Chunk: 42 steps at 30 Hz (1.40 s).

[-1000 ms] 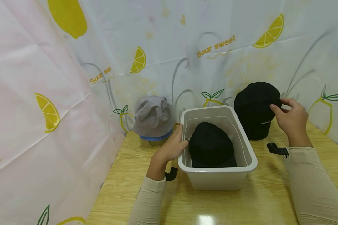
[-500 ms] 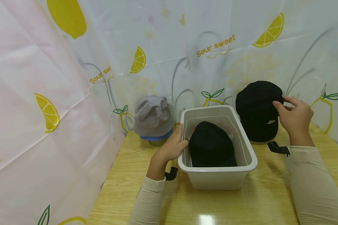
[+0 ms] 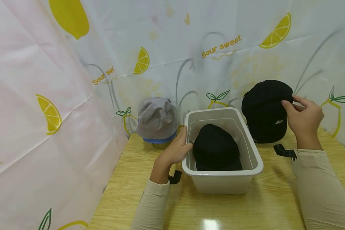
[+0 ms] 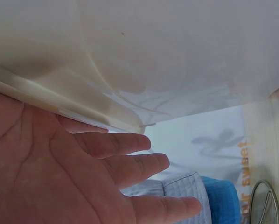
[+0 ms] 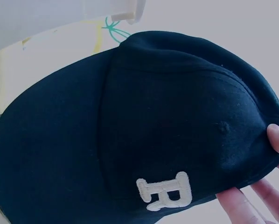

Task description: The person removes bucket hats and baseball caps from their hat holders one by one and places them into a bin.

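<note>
A black cap [image 3: 265, 110] with a white letter R [image 5: 165, 191] is lifted at the back right of the table. My right hand [image 3: 303, 119] pinches its crown at the right side. A grey plastic bin [image 3: 248, 159] stands mid-table with another black cap [image 3: 215, 148] lying inside. My left hand [image 3: 175, 150] rests against the bin's left wall, thumb over the rim, fingers [image 4: 130, 165] straight along the outside. Behind that hand a grey bucket hat [image 3: 157, 118] with a blue underside [image 4: 221, 198] sits on a wire stand.
A wooden table [image 3: 161, 204] carries everything. A lemon-print curtain [image 3: 74, 80] closes off the back and left. A round wire stand [image 4: 265, 203] shows under the bucket hat. Black wrist-camera straps [image 3: 284, 151] sit at both cuffs.
My right hand has raised the black cap a little and shifted it to the right, turning its R logo into view. The left hand and the bin have stayed put.
</note>
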Motion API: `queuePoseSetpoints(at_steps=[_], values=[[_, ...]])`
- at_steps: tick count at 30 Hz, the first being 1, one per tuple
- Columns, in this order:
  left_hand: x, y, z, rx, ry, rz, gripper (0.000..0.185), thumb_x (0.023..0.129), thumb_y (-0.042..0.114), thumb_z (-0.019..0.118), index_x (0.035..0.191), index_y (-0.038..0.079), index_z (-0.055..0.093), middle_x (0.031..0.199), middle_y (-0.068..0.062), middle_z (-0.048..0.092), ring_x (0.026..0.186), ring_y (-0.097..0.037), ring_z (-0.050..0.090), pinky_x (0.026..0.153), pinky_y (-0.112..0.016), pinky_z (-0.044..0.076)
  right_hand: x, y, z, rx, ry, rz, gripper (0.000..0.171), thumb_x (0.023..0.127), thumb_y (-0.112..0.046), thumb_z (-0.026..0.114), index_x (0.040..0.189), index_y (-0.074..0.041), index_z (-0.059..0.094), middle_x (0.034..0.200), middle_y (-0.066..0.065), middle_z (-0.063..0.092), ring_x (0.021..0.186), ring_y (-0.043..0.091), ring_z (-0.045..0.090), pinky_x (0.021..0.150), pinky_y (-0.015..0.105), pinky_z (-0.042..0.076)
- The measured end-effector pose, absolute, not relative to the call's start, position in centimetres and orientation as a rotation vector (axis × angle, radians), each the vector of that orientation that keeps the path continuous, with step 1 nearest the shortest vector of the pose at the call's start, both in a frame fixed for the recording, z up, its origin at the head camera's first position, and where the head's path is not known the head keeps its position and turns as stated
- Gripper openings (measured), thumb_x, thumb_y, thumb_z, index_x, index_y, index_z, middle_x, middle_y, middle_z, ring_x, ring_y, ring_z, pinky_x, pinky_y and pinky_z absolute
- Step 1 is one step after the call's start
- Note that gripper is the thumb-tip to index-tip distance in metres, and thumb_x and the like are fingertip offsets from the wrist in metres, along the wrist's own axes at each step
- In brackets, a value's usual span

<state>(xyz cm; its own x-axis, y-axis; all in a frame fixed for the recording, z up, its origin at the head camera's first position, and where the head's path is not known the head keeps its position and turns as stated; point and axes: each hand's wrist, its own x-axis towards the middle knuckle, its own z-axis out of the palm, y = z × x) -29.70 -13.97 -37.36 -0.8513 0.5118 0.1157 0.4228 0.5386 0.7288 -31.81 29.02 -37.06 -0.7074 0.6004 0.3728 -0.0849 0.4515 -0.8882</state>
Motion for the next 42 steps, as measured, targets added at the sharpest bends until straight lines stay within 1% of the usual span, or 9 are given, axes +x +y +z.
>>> queuePoseSetpoints(at_steps=[4, 8, 10, 16, 21, 25, 28, 34, 42], values=[[-29.7, -14.0, -37.3, 0.809, 2.658, 1.211, 0.089, 0.096, 0.022, 0.043, 0.166, 0.014, -0.010, 0.175, -0.008, -0.005, 0.159, -0.021, 0.004, 0.122, -0.053, 0.031, -31.7, 28.9, -36.7, -0.415, -1.950, 1.343, 0.051, 0.094, -0.041, 0.071, 0.141, -0.022, 0.065, 0.151, 0.007, 0.056, 0.114, -0.005, 0.066, 0.066, -0.002, 0.043], [-29.7, -14.0, -37.3, 0.827, 2.645, 1.236, 0.089, 0.096, 0.020, 0.043, 0.167, 0.014, -0.010, 0.175, -0.010, -0.004, 0.159, -0.022, 0.007, 0.119, -0.055, 0.035, -31.5, 28.8, -36.3, -0.416, -1.889, 1.412, 0.050, 0.093, -0.036, 0.073, 0.140, -0.020, 0.066, 0.151, 0.006, 0.056, 0.112, -0.007, 0.067, 0.065, 0.000, 0.045], [-29.7, -14.0, -37.2, 0.819, 2.644, 1.236, 0.089, 0.096, 0.020, 0.043, 0.166, 0.015, -0.010, 0.175, -0.009, -0.005, 0.159, -0.022, 0.006, 0.120, -0.054, 0.034, -31.4, 28.7, -36.1, -0.414, -1.854, 1.447, 0.049, 0.093, -0.033, 0.074, 0.140, -0.019, 0.067, 0.149, 0.005, 0.057, 0.111, -0.006, 0.067, 0.065, 0.001, 0.047], [-29.7, -14.1, -37.4, 0.816, 2.653, 1.211, 0.088, 0.097, 0.019, 0.043, 0.166, 0.014, -0.011, 0.175, -0.008, -0.006, 0.159, -0.020, 0.002, 0.125, -0.052, 0.025, -30.7, 28.0, -35.5, -0.403, -1.760, 1.457, 0.046, 0.092, -0.028, 0.076, 0.136, -0.016, 0.069, 0.133, -0.008, 0.062, 0.109, -0.004, 0.069, 0.063, 0.002, 0.048], [-29.6, -14.2, -37.2, 0.819, 2.652, 1.226, 0.088, 0.097, 0.019, 0.044, 0.166, 0.014, -0.010, 0.175, -0.008, -0.005, 0.159, -0.020, 0.005, 0.122, -0.053, 0.030, -30.4, 27.6, -34.9, -0.374, -1.697, 1.456, 0.045, 0.092, -0.026, 0.076, 0.134, -0.015, 0.070, 0.124, -0.013, 0.061, 0.108, -0.004, 0.069, 0.063, 0.002, 0.047], [-29.6, -14.2, -37.2, 0.800, 2.649, 1.228, 0.089, 0.096, 0.020, 0.044, 0.166, 0.013, -0.010, 0.175, -0.008, -0.005, 0.159, -0.020, 0.005, 0.121, -0.053, 0.032, -30.2, 27.2, -34.5, -0.406, -1.706, 1.383, 0.045, 0.093, -0.029, 0.075, 0.136, -0.016, 0.069, 0.131, -0.010, 0.062, 0.113, 0.000, 0.069, 0.064, -0.001, 0.044], [-29.7, -14.2, -37.3, 0.795, 2.655, 1.216, 0.089, 0.096, 0.020, 0.044, 0.166, 0.012, -0.010, 0.175, -0.008, -0.005, 0.159, -0.021, 0.004, 0.123, -0.052, 0.029, -29.8, 27.0, -34.2, -0.425, -1.715, 1.330, 0.044, 0.095, -0.029, 0.073, 0.136, -0.015, 0.068, 0.135, -0.004, 0.061, 0.117, 0.003, 0.068, 0.065, -0.003, 0.042], [-29.8, -13.9, -37.4, 0.863, 2.642, 1.240, 0.089, 0.096, 0.017, 0.044, 0.166, 0.015, -0.009, 0.175, -0.010, -0.003, 0.160, -0.025, 0.007, 0.121, -0.053, 0.032, -28.8, 26.9, -33.5, -0.434, -1.704, 1.278, 0.044, 0.096, -0.029, 0.071, 0.137, -0.014, 0.068, 0.134, -0.005, 0.059, 0.118, 0.004, 0.068, 0.066, -0.005, 0.040], [-29.9, -14.0, -37.4, 0.863, 2.647, 1.241, 0.088, 0.096, 0.019, 0.042, 0.166, 0.014, -0.010, 0.175, -0.009, -0.003, 0.160, -0.028, 0.010, 0.118, -0.054, 0.036, -27.9, 26.8, -33.1, -0.467, -1.739, 1.193, 0.044, 0.098, -0.033, 0.068, 0.139, -0.017, 0.066, 0.138, -0.004, 0.058, 0.121, 0.004, 0.066, 0.076, 0.001, 0.046]])
